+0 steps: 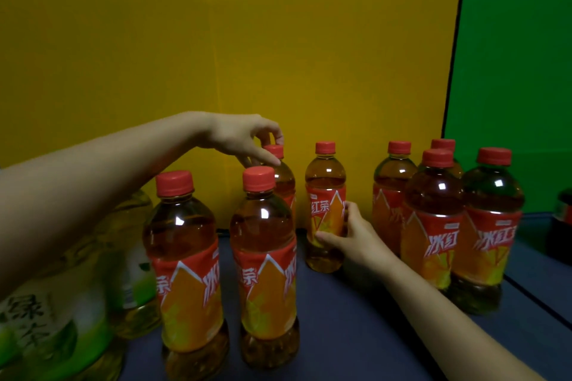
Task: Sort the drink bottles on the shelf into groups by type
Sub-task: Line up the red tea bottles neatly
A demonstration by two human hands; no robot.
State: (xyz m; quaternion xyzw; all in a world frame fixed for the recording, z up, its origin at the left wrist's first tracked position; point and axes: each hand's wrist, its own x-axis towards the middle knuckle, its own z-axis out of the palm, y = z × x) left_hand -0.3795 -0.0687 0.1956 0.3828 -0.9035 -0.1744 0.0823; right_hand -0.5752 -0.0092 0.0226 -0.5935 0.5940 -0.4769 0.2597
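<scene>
So, red tea everywhere here. The left hand (238,136) is stretched out over the front row, and the red cap (274,151) of the back bottle (285,182) is pinched between its thumb and fingertips. That bottle is stood upright close to the yellow backboard (216,40); its base is hidden, so whether it's lifted can't be told.

The right hand (356,237) is wrapped round the label of the middle bottle (325,170), thumb across the front, fingers curled round the right side. It's upright on the dark blue shelf (340,325), with a gap left on both sides.

A front pair (185,257) of the same red tea is stood nearest the camera, left of centre. Four more are bunched tight in the right group (433,226). Green tea bottles (62,334) are parked at the far left, partly covered by the left forearm. A green panel (520,56) is seen at right, and a dark bottle (564,223) is cut off by the frame edge.
</scene>
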